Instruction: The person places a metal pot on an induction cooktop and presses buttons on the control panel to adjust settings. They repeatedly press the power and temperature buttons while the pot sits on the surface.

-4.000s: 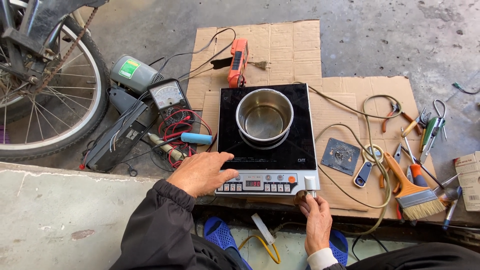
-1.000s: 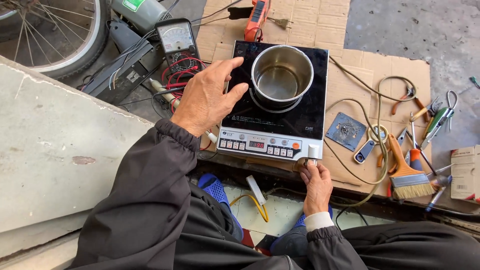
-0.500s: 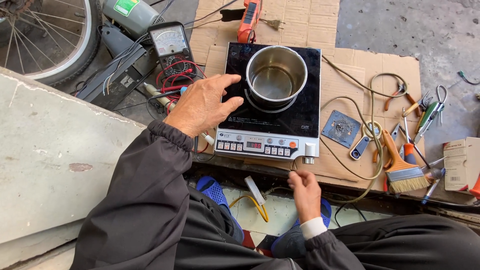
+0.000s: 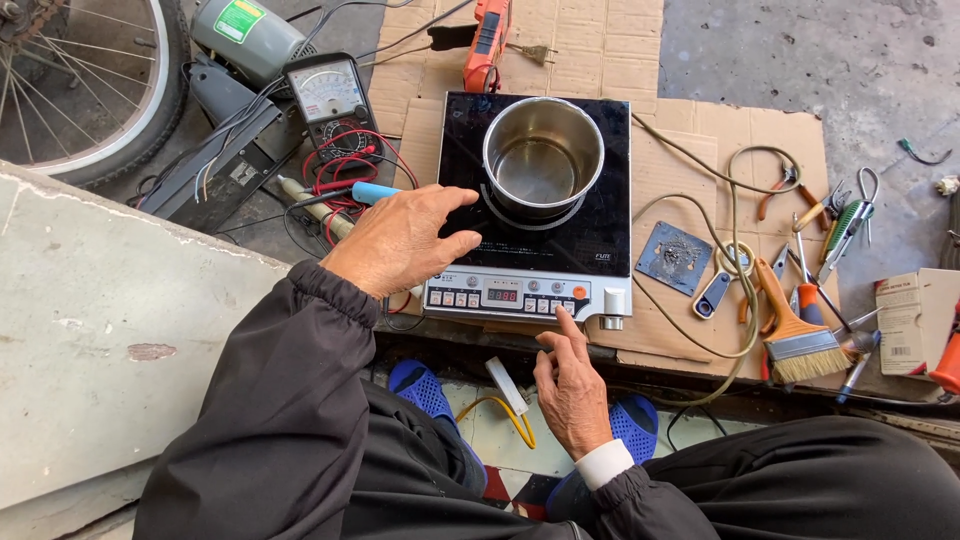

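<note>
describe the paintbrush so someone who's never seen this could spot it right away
Start at the black induction cooker with the steel pot on the cardboard, then look to its right, past the looped cable. The paintbrush lies near the cardboard's front edge among small hand tools. Its wide orange handle and pale flat bristles set it apart from the thin pliers and screwdrivers beside it.

Steel pot (image 4: 543,157) shiny, brushed inside. Cooktop (image 4: 590,215) glossy black glass, control panel (image 4: 520,295) matt silver plastic. Cardboard (image 4: 600,45) matt, creased. Concrete floor (image 4: 800,50) rough. Brush (image 4: 795,335) wooden handle, pale bristles.
</note>
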